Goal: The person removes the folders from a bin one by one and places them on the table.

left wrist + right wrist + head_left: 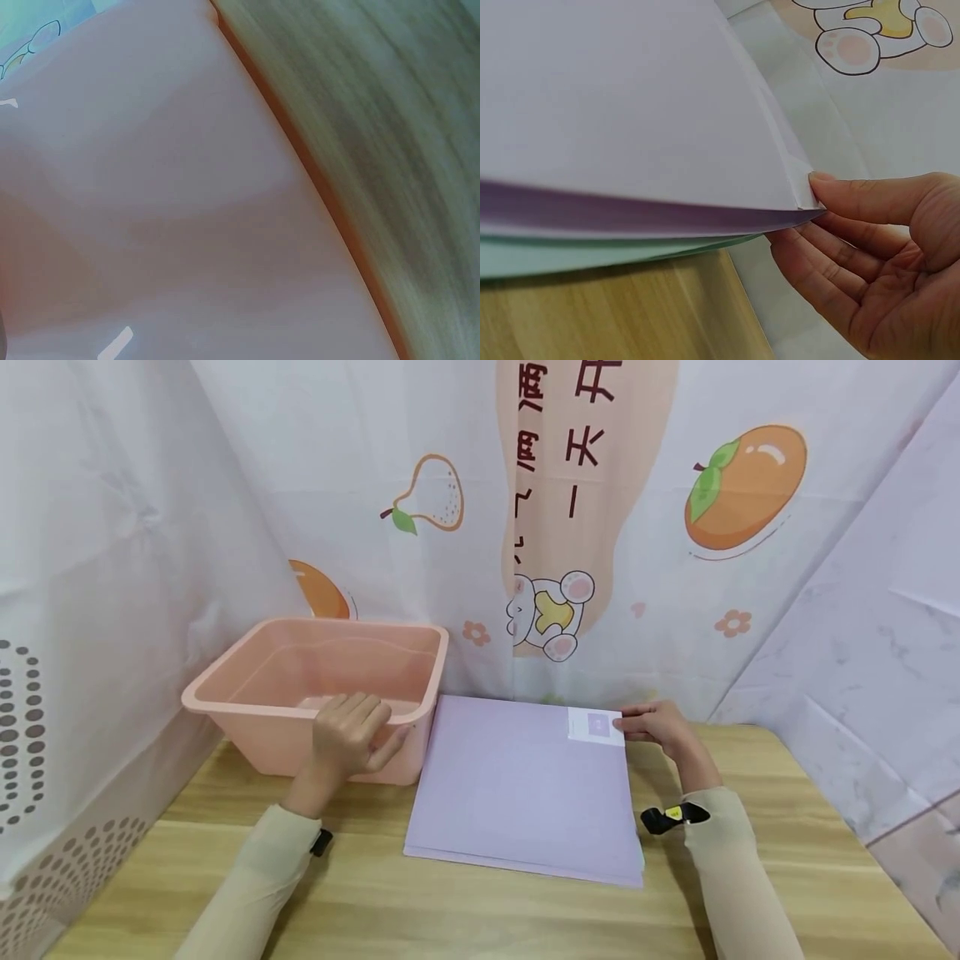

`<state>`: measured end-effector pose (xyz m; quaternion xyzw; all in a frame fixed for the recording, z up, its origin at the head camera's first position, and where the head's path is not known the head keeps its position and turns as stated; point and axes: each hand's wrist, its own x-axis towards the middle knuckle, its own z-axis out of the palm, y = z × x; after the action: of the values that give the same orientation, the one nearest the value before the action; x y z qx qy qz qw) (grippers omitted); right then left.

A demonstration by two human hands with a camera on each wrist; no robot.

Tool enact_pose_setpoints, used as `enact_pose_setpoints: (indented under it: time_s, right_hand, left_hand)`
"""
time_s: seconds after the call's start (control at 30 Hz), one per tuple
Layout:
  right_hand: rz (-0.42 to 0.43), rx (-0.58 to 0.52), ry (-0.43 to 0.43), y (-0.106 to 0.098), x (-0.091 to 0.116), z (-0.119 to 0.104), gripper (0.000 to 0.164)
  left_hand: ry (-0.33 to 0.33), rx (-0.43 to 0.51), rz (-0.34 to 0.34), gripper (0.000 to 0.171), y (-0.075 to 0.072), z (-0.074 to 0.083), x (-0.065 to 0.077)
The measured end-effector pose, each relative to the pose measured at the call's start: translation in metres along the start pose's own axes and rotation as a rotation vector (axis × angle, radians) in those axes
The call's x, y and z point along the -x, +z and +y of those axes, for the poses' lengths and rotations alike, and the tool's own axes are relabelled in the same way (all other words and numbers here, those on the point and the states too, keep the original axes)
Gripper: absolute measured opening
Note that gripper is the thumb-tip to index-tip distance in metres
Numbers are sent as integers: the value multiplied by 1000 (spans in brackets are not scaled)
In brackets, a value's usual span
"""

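Note:
My left hand (pixel 351 733) grips the front rim of a pink plastic basin (pixel 247 714), fingers bent over it and thumb lying along the outside. In the left wrist view, the basin's smooth wall (pixel 187 150) fills most of the picture. To the basin's right lies a large flat stack of lilac paper (pixel 517 785) with a white label (pixel 581 725) at its far right corner. My right hand (pixel 656 725) pinches that corner, thumb on top and fingers beneath. Up close, the lilac paper (pixel 630 97) gapes along its edge, with a pale green sheet (pixel 592 255) below.
The wooden table (pixel 360 893) runs under everything. Behind it hangs a white curtain (pixel 337 468) printed with fruit and characters. A white holed panel (pixel 82 868) stands at the left. The basin stands close against the stack's left edge.

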<state>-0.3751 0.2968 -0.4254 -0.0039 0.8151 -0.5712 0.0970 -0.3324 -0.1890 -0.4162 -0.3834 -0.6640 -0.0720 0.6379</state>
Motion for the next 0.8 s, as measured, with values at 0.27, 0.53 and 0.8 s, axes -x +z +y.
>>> enact_pose_setpoints:
  time_s: [0.27,0.53,0.8]
  right_hand:
    - [5,4,-15,0,1,-8,56]
    - [-16,-2,-15,2,4,-1,53]
    - [-20,8,-23,-1,9,-3,52]
  left_hand:
    - [2,-6,4,46,-2,-2,-2]
    - [13,-6,8,47,-5,1,0]
    - [19,-5,4,45,-4,1,-4]
